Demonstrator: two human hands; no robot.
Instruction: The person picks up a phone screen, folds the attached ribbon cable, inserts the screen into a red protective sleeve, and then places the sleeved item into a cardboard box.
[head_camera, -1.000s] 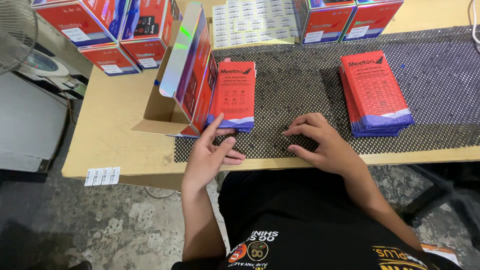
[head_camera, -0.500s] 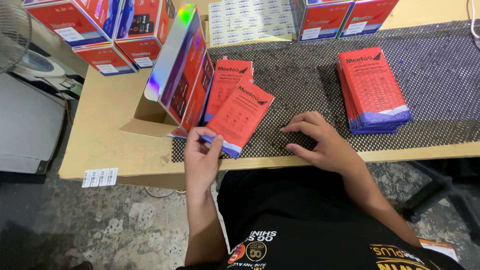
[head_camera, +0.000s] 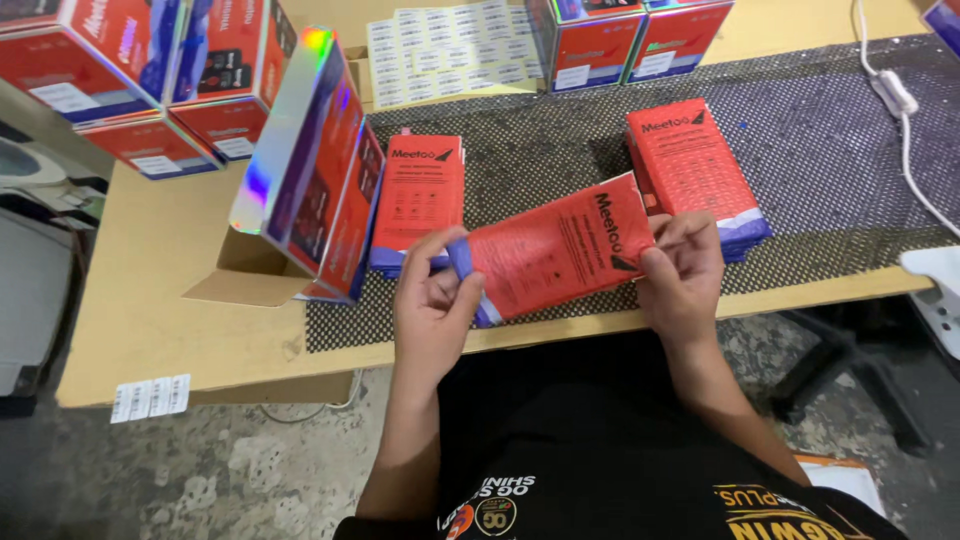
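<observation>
Red flat packet (head_camera: 560, 248) with purple edge, black dotted mat (head_camera: 820, 150).

Bare forearms and a black T-shirt (head_camera: 640, 450) (orange-and-white print in front).

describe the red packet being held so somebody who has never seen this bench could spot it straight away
Start at the dark mesh mat covering the right part of the tan worktable. Two stacks of flat red packets lie on it, the left stack and the right stack. The held packet is the one lifted and tilted between them at the near edge, gripped by the left hand and right hand.
</observation>
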